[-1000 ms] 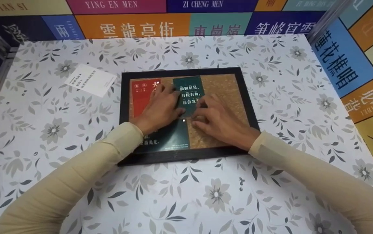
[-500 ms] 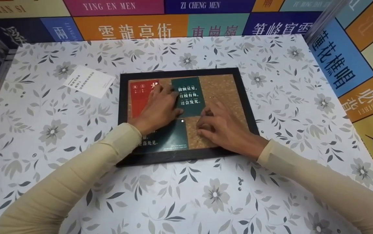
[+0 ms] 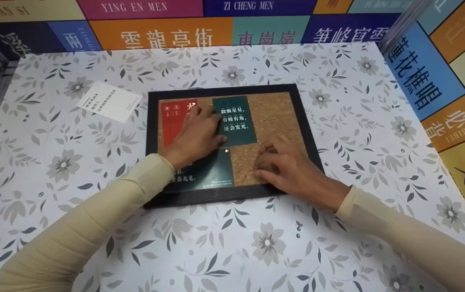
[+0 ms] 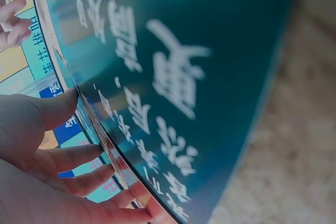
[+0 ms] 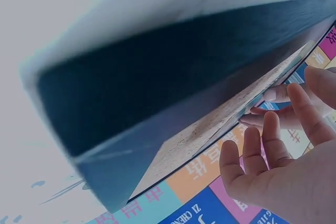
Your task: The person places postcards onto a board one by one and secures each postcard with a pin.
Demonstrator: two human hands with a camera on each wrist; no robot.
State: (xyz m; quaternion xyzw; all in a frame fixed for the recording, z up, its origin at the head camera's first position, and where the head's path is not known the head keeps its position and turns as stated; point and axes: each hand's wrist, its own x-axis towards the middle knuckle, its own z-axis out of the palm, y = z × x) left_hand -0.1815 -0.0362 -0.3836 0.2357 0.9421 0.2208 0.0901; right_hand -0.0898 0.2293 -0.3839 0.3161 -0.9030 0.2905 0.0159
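One black-framed rectangular cork board lies flat mid-bench, floral-patterned cover. Three cards on the cork: one red card top left, one dark green card with white text upper centre, one dark green card lower left. One white paper card lies on the bench, well apart, left of the frame. Left hand rests flat across the cards, fingers straight, pressing the upper green card's left edge. Right hand rests on bare cork, fingers loosely curled, gripping nothing.
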